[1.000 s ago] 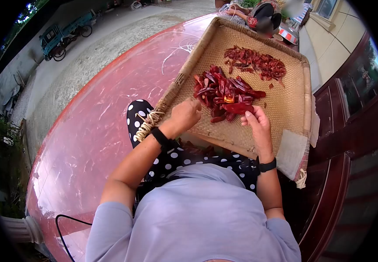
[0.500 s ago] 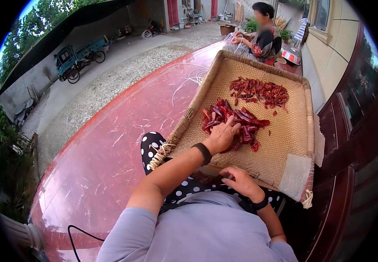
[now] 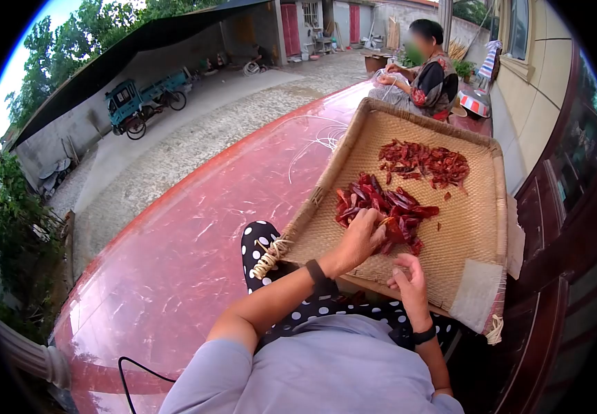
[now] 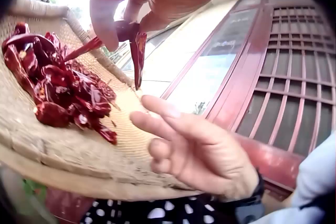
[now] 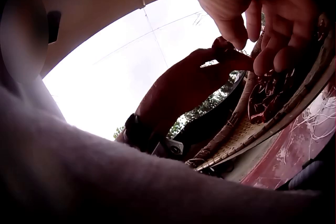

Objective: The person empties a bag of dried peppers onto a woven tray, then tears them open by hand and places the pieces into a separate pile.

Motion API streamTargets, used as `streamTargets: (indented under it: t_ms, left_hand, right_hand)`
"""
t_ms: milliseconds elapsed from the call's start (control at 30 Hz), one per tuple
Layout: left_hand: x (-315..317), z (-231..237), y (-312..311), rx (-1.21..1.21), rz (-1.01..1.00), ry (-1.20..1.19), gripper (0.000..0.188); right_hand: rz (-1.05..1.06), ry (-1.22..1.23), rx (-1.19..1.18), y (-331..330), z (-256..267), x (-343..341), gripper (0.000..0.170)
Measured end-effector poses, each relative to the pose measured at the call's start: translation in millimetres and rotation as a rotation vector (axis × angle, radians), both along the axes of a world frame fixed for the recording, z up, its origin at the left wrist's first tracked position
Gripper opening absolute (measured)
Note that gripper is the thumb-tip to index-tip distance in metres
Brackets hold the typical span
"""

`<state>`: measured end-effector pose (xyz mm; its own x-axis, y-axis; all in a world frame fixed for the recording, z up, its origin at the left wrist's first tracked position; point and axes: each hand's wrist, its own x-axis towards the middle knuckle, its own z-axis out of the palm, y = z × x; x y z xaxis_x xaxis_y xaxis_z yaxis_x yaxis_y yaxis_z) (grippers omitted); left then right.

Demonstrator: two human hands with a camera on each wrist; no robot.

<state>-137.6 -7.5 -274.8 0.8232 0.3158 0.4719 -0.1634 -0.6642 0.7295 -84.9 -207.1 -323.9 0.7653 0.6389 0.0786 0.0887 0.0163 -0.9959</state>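
Observation:
In the head view my left hand (image 3: 359,241) is at the near side of a pile of dried red chili peppers (image 3: 381,196). The left wrist view shows its thumb and fingers (image 4: 107,27) pinching a dark red chili pepper (image 4: 138,58), which hangs down over the tray. My right hand (image 3: 412,283) hovers over the tray's near edge with its fingers loosely spread. Nothing shows between those fingers in the left wrist view, where the right hand (image 4: 202,153) is palm-side visible. Both hands wear dark wrist bands.
The woven tray (image 3: 474,238) rests over my lap. A heap of cut chili pieces (image 3: 426,163) lies at its far side. A person (image 3: 433,76) sits beyond the tray, near loose white strands (image 3: 322,138) on the red surface (image 3: 195,269). Dark red doors (image 3: 546,241) stand at the right.
The right hand held a pepper over the tray, dipped to my lap, and is now raised without it. My left hand reached into the pile and now holds a pepper. The head view tilted up.

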Motion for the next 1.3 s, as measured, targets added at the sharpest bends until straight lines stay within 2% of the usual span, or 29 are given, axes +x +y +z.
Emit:
streamTargets:
  t_ms: [33,67,100,133,200,233,267,367,467,567,600,700,800,867,933,1000,1033,1100,1167,1300]
  left_hand:
    - [-8,2,-3,-0.146,-0.062,0.1,0.018]
    - [-8,-11,-3,-0.475,-0.198,0.17,0.021]
    - [-10,-20,-5,-0.54,-0.244,0.167,0.022]
    - [-12,-27,-8,-0.607,-0.29,0.164,0.022]
    - [-19,-31,-13,-0.701,-0.351,0.154,0.025]
    - [-19,-32,-12,-0.698,-0.347,0.151,0.025]
    - [-18,-35,-12,-0.697,-0.343,0.148,0.025]
    - [-18,-35,-12,-0.714,-0.305,0.207,0.025]
    - [-17,-38,-11,-0.77,-0.311,0.233,0.026]
    - [-18,-44,-10,-0.761,-0.339,0.225,0.028]
    - [-19,-45,-10,-0.743,-0.347,0.223,0.029]
    - [-23,-39,-11,-0.745,-0.329,0.245,0.031]
    - [-23,-30,-9,-0.905,-0.265,0.241,0.03]
    - [-25,-25,-4,-0.869,-0.18,0.165,0.028]
    - [-23,-32,4,-0.83,-0.143,0.038,0.027]
    - [-27,-17,9,-0.797,-0.094,0.018,0.024]
    - [-29,-8,8,-0.801,-0.076,0.003,0.022]
    - [-32,2,8,-0.844,-0.081,-0.008,0.021]
    - [-32,1,9,-0.826,-0.065,0.045,0.024]
    - [-29,-11,9,-0.784,-0.109,0.145,0.025]
  right_hand:
    - [-0.071,0.003,0.075,4,1,0,0.038]
    - [-0.142,0.006,0.15,9,2,0,0.042]
    - [-0.212,0.01,0.225,13,1,-2,0.045]
    - [-0.176,0.022,0.267,12,-2,0,0.053]
    - [-0.011,0.105,0.158,5,-19,15,0.054]
    - [0.071,0.146,0.104,3,-24,19,0.055]
    - [-0.003,0.078,0.117,4,-6,2,0.054]
    - [-0.013,0.013,0.229,8,5,-7,0.051]
    - [0.031,0.02,0.128,3,1,3,0.047]
    - [-0.031,-0.04,0.194,6,17,-14,0.042]
    - [-0.045,-0.021,0.206,7,19,-15,0.033]
    - [-0.059,-0.045,0.24,3,12,-7,0.026]
    - [-0.126,-0.096,0.296,-1,17,-9,0.024]
    - [-0.163,-0.099,0.311,-4,16,-8,0.02]
    - [-0.051,-0.111,0.197,-9,23,-12,0.019]
    - [0.09,-0.098,0.068,-11,26,-18,0.017]
    - [0.144,-0.2,-0.11,-11,27,-20,0.016]
    - [0.234,-0.509,-0.189,-3,30,-29,0.016]
    - [0.308,-0.634,-0.247,0,23,-30,0.018]
    - [0.259,-0.655,-0.295,0,24,-27,0.018]
